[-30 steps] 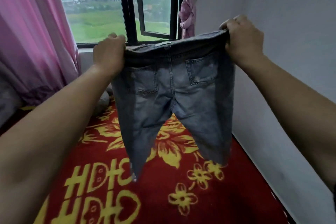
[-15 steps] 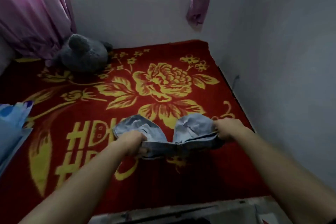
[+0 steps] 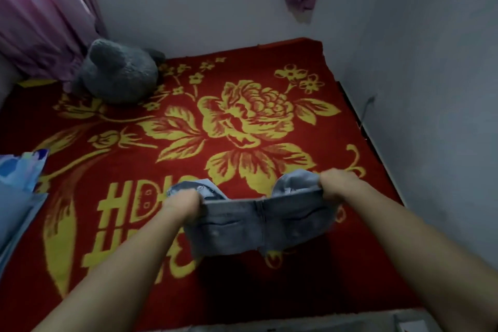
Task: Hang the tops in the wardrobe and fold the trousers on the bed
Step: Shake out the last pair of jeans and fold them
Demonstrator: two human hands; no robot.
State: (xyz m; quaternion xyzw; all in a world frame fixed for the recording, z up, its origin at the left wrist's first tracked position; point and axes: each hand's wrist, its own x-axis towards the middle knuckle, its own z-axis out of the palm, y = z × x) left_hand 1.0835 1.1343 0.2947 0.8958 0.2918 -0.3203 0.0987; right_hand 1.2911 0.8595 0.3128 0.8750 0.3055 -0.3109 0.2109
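A pair of faded blue jeans hangs low over the bed, which is covered by a red blanket with yellow flowers. My left hand grips the waistband at its left end. My right hand grips the waistband at its right end. The waistband is stretched between both hands, with the seat and pockets facing me. The legs bunch up behind the waistband and touch the blanket.
A grey plush toy lies at the far left of the bed beside a pink curtain. Blue patterned fabric sits at the left edge. A white wall bounds the bed on the right.
The jeans came down from chest height in front of the window to the blanket. Since half a second ago the seat of the jeans has dropped further toward me.
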